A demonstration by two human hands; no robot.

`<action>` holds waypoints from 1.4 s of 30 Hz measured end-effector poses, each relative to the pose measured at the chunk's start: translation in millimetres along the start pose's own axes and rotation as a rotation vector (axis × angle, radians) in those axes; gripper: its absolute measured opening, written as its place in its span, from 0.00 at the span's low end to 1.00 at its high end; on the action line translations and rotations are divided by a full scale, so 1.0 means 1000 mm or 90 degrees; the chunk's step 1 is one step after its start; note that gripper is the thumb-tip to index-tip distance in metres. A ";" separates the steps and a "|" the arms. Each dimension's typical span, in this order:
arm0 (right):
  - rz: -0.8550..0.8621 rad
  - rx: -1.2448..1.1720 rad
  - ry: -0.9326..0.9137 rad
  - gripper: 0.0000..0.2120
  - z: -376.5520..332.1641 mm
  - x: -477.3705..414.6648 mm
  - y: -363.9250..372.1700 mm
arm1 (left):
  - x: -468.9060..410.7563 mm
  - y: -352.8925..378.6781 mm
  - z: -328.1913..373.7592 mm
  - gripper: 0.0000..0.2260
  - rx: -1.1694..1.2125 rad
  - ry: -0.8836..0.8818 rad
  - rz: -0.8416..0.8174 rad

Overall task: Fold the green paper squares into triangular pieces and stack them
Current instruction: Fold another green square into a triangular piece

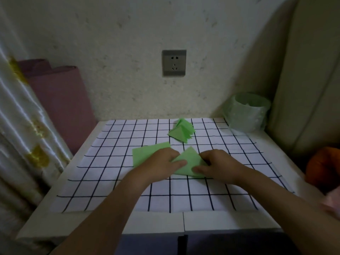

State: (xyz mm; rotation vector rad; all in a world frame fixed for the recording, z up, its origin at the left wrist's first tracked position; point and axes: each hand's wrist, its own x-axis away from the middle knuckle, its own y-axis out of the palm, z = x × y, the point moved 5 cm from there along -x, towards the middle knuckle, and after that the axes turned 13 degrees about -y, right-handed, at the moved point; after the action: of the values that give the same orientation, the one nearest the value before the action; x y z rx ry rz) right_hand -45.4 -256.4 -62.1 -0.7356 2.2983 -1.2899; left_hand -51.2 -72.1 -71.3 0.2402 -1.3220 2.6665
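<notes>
A green paper piece [189, 160], folded to a triangle, lies on the checked cloth [165, 192] at the table's middle. My left hand [161, 162] presses on its left side with thumb and fingers laid flat. My right hand [217, 165] presses its right side, thumb on the lower edge. Flat green paper squares [145, 153] lie in a pile just left of it, partly under my left hand. A stack of folded green triangles [182, 131] sits farther back, standing loosely fanned.
A pale green bin with a plastic liner [246, 113] stands at the table's back right corner. A wall with a socket [173, 62] is behind. Curtain and mauve fabric [58, 100] are on the left, a cushioned seat and orange object [323, 162] on the right.
</notes>
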 end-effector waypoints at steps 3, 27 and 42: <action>0.001 -0.013 0.033 0.16 0.004 -0.007 -0.003 | -0.007 -0.004 0.000 0.24 0.032 -0.055 0.035; 0.074 -0.140 0.092 0.09 0.017 -0.017 -0.016 | -0.006 -0.019 0.004 0.01 0.297 -0.043 0.089; 0.128 -0.137 0.039 0.07 0.004 -0.019 -0.015 | -0.003 -0.005 0.016 0.12 0.227 0.039 0.120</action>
State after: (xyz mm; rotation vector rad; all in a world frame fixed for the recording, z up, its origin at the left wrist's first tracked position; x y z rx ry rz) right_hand -24.3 -253.5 -49.3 -0.5203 2.5139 -0.9999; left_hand -46.0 -81.7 -58.2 0.0750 -0.8829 3.0298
